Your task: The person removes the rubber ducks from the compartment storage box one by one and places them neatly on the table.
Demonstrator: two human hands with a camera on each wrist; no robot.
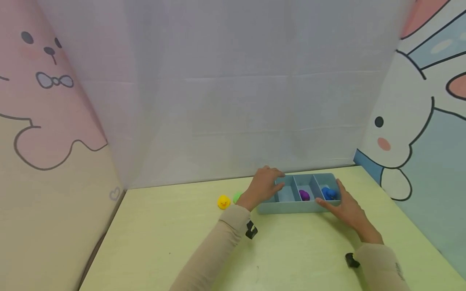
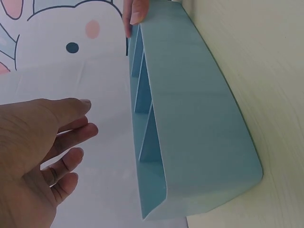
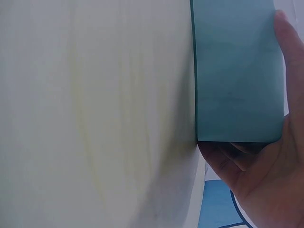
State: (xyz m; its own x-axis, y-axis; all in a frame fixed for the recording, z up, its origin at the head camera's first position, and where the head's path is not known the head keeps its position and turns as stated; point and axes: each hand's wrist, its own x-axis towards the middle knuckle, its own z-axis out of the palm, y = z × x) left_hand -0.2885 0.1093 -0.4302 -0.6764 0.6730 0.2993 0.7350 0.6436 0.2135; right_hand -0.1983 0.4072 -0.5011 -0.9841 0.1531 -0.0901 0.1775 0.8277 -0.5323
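Closest in, the two sleeves reach over the pale table, and the left cuff passes right by the yellow duck; a sideways swing of that arm could roll it away. Up to the right hand: it has the divided tray's right end, thumb on the front wall, fingers wrapped round the end. The divided tray sits upright towards the back of the table, and with only one end held, an uneven pull could swivel it. The green toy peeks out beside the left wrist, mostly hidden, so it's easily nudged unseen. The left hand hovers at the tray's left end, fingers loosely spread, nothing in its grasp; drop carelessly and knuckles catch a divider. Inside, the purple toy and blue toy could slide if the tray tips. Behind, the white backdrop hangs close, ready to be bumped.
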